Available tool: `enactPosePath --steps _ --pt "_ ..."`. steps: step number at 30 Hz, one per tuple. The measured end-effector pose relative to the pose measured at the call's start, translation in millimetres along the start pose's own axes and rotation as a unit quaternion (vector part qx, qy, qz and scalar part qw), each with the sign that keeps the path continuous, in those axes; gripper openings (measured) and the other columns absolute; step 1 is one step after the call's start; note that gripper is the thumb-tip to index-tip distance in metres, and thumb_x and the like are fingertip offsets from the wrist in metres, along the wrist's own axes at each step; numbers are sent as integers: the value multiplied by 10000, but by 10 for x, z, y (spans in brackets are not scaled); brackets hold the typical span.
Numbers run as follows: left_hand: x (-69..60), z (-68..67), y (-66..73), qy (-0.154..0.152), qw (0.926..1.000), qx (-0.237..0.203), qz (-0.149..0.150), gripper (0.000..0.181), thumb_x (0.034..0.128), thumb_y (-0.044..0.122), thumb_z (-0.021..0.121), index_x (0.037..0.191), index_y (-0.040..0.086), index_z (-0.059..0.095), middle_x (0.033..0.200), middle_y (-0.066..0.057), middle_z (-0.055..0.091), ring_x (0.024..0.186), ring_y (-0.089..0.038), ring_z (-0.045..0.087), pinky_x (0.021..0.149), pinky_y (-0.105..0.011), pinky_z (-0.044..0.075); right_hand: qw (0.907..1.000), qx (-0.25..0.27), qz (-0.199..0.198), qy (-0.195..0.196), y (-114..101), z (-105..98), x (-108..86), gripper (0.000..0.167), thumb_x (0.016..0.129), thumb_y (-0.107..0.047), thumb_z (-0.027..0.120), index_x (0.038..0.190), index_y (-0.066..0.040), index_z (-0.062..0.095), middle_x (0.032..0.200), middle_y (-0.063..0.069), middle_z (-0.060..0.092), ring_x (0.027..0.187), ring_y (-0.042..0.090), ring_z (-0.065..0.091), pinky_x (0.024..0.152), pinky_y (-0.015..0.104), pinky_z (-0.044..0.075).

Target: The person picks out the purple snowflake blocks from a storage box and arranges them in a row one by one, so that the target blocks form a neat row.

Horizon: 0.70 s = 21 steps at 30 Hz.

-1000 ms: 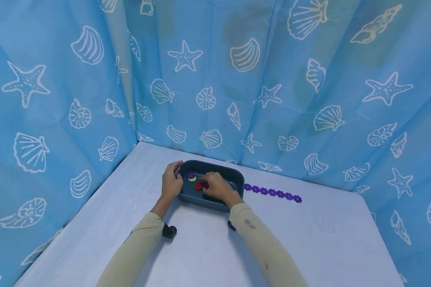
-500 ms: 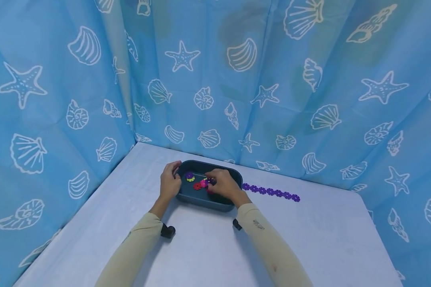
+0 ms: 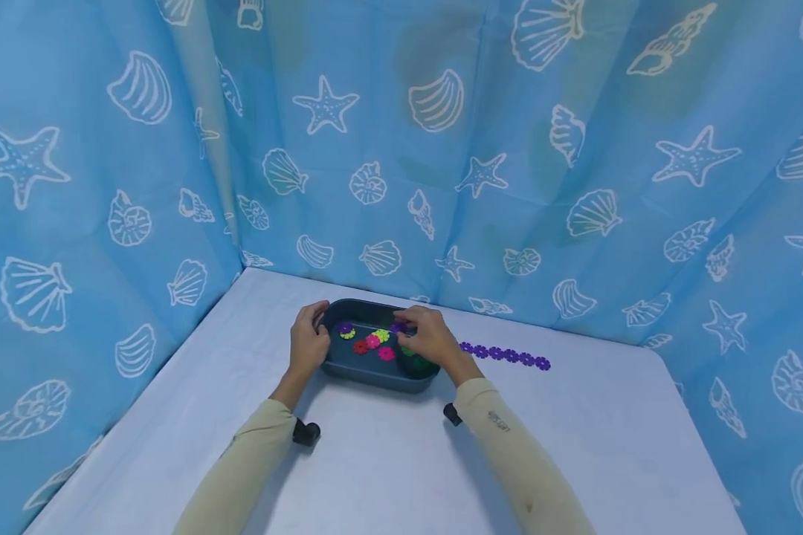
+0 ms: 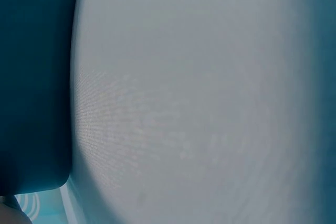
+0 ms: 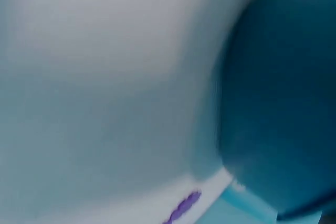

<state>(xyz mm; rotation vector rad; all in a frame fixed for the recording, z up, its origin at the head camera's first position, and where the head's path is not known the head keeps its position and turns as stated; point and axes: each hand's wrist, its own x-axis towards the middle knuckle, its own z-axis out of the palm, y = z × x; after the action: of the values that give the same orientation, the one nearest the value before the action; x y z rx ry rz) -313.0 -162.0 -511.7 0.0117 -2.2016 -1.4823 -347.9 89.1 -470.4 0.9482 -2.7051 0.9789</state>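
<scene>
A dark blue-grey tray (image 3: 375, 377) stands on the white table, holding several flower-shaped pieces: a red one (image 3: 360, 347), pink ones (image 3: 386, 354), a yellow one (image 3: 381, 336) and green ones near its right end. My left hand (image 3: 310, 342) grips the tray's left end, fingers over the rim. My right hand (image 3: 435, 339) is over the right part, thumb and fingers apart around a purple piece (image 3: 397, 327); whether they touch it is unclear. The wrist views show the tray's outside (image 4: 34, 77) (image 5: 278, 93); the right hand's fingers are not visible there.
A row of purple flower pieces (image 3: 511, 356) lies right of the tray, also seen in the right wrist view (image 5: 184, 206). Black wrist-camera parts (image 3: 305, 433) show under both forearms. A blue shell-patterned curtain (image 3: 401, 148) stands behind the table.
My right hand has moved right inside the tray, its fingers now apart, uncovering pink, yellow and green pieces. My left hand stays on the tray's left end. The head view has shifted slightly.
</scene>
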Motion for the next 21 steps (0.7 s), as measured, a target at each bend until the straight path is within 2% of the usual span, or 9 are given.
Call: enactPosePath --steps 4,7,13,21 --pt "-20 -4 15 0 10000 15 -4 477 848 -187 434 1290 -45 543 1285 -175 528 1264 -252 505 1097 -278 408 9996 74 -88 243 101 -176 -96 394 840 -85 732 1219 -1 666 1149 96 670 989 210 679 889 333 577" --pt "-23 -5 15 -16 10000 28 -9 478 846 -186 435 1289 -44 547 1284 -175 529 1261 -251 506 1095 -272 409 9992 63 50 386 210 -336 -204 398 839 -80 726 1225 -5 662 1164 110 669 991 224 678 883 350 581" --pt "-13 -25 12 2 10000 -15 -13 495 832 -190 427 1289 -44 551 1283 -172 530 1258 -248 507 1092 -260 410 9952 -49 818 533 466 -669 -487 414 856 -113 721 1258 -53 644 1206 116 651 1046 275 655 886 443 576" --pt "-36 -7 40 -37 10000 -3 -19 485 842 -187 428 1294 -50 541 1287 -182 525 1266 -268 502 1097 -286 410 9828 -359 1680 679 905 -1097 -978 436 874 -142 703 1284 -27 608 1197 145 629 1085 322 632 878 433 580"
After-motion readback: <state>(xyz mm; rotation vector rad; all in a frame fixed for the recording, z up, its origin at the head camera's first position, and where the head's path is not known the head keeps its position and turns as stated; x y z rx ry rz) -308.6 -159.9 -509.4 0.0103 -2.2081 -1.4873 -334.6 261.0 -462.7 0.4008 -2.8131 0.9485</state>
